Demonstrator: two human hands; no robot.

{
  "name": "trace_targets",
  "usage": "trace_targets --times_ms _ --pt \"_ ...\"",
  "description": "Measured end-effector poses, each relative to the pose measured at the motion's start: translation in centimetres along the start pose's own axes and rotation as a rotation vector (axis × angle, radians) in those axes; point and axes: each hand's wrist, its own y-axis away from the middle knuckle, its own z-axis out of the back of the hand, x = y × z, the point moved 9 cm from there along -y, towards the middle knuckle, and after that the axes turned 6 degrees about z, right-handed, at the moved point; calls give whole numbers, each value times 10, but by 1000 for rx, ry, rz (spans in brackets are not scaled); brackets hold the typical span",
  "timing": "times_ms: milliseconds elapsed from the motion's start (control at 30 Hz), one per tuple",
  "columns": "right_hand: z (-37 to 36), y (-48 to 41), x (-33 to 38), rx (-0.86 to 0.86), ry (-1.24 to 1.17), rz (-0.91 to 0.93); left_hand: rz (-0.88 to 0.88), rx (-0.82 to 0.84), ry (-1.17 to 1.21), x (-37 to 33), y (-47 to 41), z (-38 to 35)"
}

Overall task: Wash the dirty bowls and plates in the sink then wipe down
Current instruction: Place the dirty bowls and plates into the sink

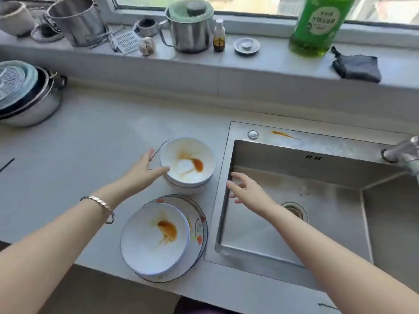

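Note:
Two stacked white bowls [188, 164] with an orange sauce smear stand on the counter, just left of the steel sink [294, 214]. In front of them lie two stacked plates [154, 236], the top one white with an orange smear, the lower one flower-patterned. My left hand [145, 168] is at the left rim of the top bowl, its thumb touching the rim and its fingers spread. My right hand [247, 189] hovers over the sink's left edge, fingers spread and holding nothing.
A green dish soap bottle [319, 23], a grey cloth [357, 68], a sink plug [246, 46], a small brown bottle [219, 37], metal pots [190, 28] and a grater [125, 41] line the windowsill. Stacked pans [25, 94] stand at far left. The tap [403, 152] is at right.

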Motion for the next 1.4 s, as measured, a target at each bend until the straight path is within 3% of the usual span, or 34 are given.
trace_targets --times_ms 133,267,667,933,1133,1400 --pt "-32 -35 11 48 -117 -72 112 359 219 12 -25 -14" --pt "-52 -52 19 109 -266 -78 94 482 385 14 -43 -29" --pt "-48 -53 19 -62 -498 -8 -45 413 531 4 -40 -27" --pt "66 3 -4 -255 -415 56 -182 458 541 -86 0 -94" --pt "140 20 -86 -320 -435 -37 -93 519 486 -126 -11 -210" --pt "146 -31 -224 -234 -455 -229 152 472 509 -79 -65 -329"
